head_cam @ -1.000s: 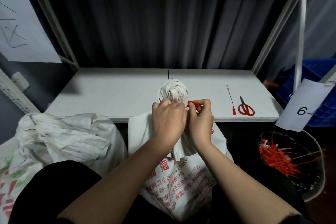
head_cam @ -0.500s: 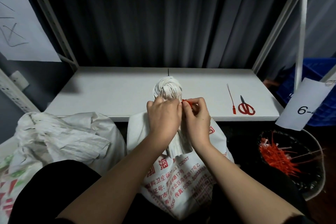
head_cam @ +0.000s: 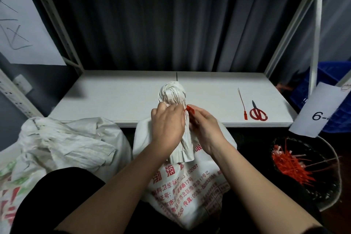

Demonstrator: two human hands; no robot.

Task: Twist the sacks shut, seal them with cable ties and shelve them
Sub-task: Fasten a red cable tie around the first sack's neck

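A white shelf board (head_cam: pixel 117 97) is seen across the middle, backed by a dark curtain (head_cam: pixel 161 21). A crumpled white sack (head_cam: pixel 62 142) is slumped at the lower left. A second sack with red print (head_cam: pixel 186 186) is stood upright against the shelf's front edge, between the forearms, its twisted neck (head_cam: pixel 173 94) rising above the board. A dark bin of red offcuts (head_cam: pixel 296 159) is placed at the lower right. The neck is gripped by the left hand (head_cam: pixel 167 125). A red cable tie (head_cam: pixel 190 109), wrapped at the neck, is pinched by the right hand (head_cam: pixel 204 125). Red-handled scissors (head_cam: pixel 257 113) and a spare red tie (head_cam: pixel 243 104) are laid side by side on the board's right part
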